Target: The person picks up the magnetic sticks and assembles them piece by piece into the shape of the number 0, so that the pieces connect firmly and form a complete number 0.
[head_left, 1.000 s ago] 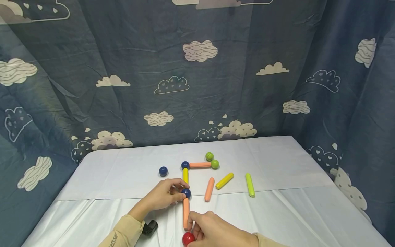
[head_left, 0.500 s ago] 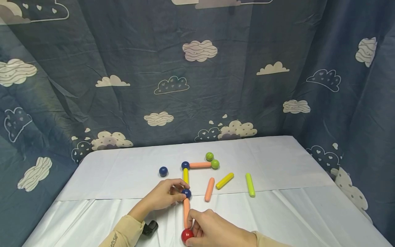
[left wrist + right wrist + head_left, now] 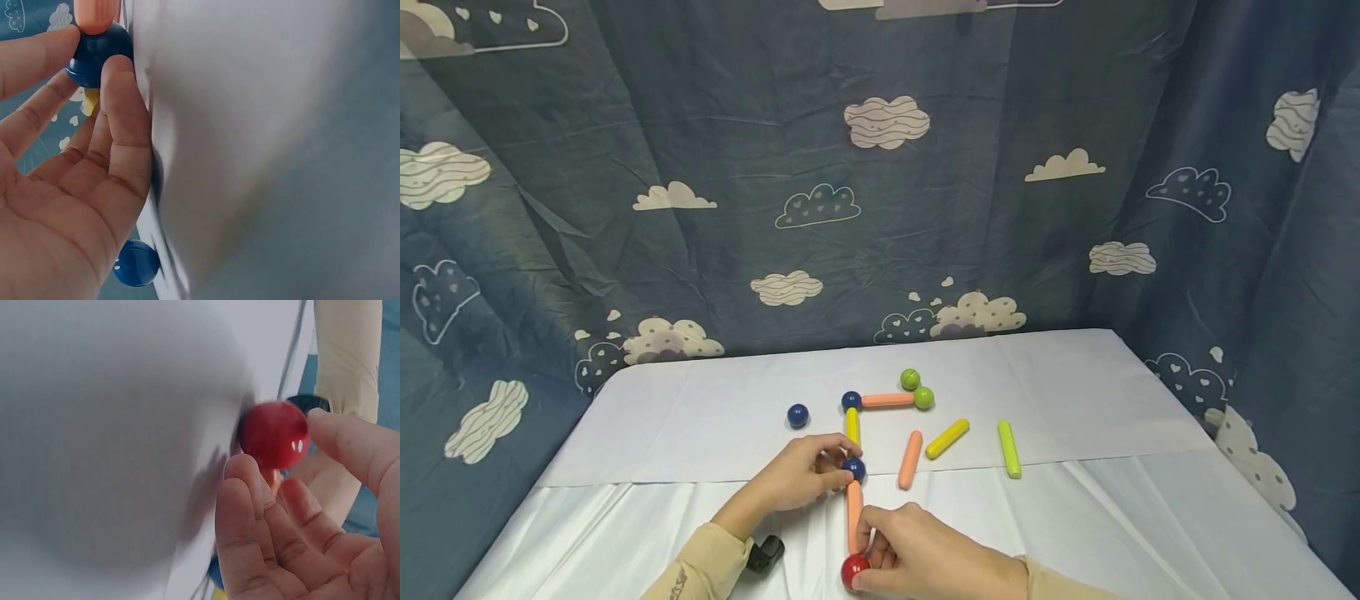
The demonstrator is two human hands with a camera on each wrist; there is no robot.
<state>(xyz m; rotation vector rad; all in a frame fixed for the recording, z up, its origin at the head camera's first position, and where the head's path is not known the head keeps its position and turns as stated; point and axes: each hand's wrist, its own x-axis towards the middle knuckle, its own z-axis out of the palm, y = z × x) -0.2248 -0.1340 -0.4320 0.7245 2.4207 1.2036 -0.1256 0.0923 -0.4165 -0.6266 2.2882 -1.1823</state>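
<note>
In the head view, my left hand [image 3: 797, 475] pinches a blue ball [image 3: 853, 469] between thumb and fingers. A yellow stick [image 3: 852, 425] runs from it to a far blue ball [image 3: 852, 402], and an orange stick [image 3: 854, 512] runs from it toward me. At this stick's near end sits a red ball [image 3: 853, 572], held by the thumb and fingers of my right hand [image 3: 928, 554]. The right wrist view shows the glossy red ball [image 3: 275, 434] close to the white cloth. An orange end meets the pinched blue ball [image 3: 100, 53] in the left wrist view.
Another orange stick [image 3: 887, 401] joins the far blue ball to a green ball [image 3: 923, 398], with a second green ball [image 3: 910, 380] beside it. Loose orange [image 3: 910, 460], yellow [image 3: 947, 439] and lime [image 3: 1009, 450] sticks lie rightward. A loose blue ball [image 3: 797, 416] lies left.
My right hand has moved the red ball slightly away from me, up to the near end of the orange stick, closing the small gap. My left hand has stayed on the blue ball.
</note>
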